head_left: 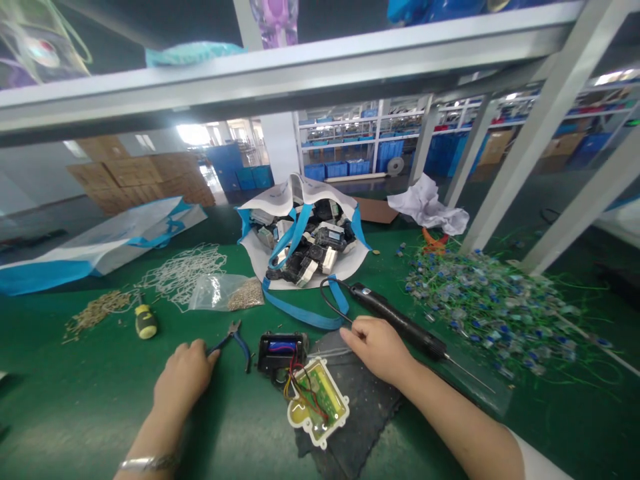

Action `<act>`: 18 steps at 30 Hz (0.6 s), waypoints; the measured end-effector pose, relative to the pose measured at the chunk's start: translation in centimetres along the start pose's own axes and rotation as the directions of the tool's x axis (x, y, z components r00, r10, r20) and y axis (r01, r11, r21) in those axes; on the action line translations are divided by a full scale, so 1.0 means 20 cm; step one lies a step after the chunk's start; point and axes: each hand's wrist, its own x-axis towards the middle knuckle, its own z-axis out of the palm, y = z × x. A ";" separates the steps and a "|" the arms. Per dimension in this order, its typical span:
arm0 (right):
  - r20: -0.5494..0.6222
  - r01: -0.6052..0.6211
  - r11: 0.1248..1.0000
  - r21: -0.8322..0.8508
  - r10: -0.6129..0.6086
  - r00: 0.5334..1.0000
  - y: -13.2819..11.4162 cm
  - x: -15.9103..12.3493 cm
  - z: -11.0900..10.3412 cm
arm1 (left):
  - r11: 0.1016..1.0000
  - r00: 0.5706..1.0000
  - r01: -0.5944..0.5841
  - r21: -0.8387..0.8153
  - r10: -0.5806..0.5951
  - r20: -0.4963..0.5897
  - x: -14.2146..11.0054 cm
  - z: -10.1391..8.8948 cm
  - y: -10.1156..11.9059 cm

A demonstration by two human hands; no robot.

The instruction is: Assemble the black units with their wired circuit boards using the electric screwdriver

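Note:
My left hand (184, 375) is closed at the end of one handle of small blue-handled pliers (243, 345), which lie on the table with handles spread. My right hand (379, 348) is closed over a dark cloth (367, 407); a black cable runs up to its fingers, and thin grey prongs show beside it. What it grips is hidden. Between the hands sits an opened black housing (270, 362) with a blue cell inside. Coloured wires join it to a white-framed green circuit board (320, 402). Just beyond my right hand lies a black electric screwdriver (400, 321).
Behind stands a white-and-blue bag (330, 277) full of black and white units. At left are a yellow-black screwdriver (145, 321), white ties (187, 273) and a plastic bag of screws (245, 295). Green-wired parts (490, 313) heap at right, by metal posts (540, 120). A shelf beam (300, 77) crosses above.

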 end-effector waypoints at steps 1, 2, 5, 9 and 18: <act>0.014 0.004 0.999 -0.053 -0.003 1.000 0.00 -0.01 0.01 | 1.000 1.000 -0.003 -0.005 0.003 0.008 0.00 0.00 0.01; 0.028 0.010 0.995 -0.095 -0.007 1.000 0.00 -0.01 0.01 | 1.000 1.000 0.001 -0.010 -0.001 0.011 -0.01 0.00 0.01; 0.021 0.044 0.982 -0.182 -0.041 0.999 -0.03 -0.04 0.02 | 0.998 0.998 0.063 -0.011 -0.063 0.006 -0.06 -0.09 0.05; -0.052 0.157 0.973 -0.168 -0.168 0.984 -0.09 -0.06 0.02 | 0.977 0.967 0.215 -0.020 -0.215 -0.136 -0.18 -0.30 0.12; 0.085 0.040 0.868 0.494 -0.094 0.992 -0.22 -0.10 0.02 | 0.807 0.930 -0.299 -0.510 0.126 -0.346 -0.47 -0.44 0.59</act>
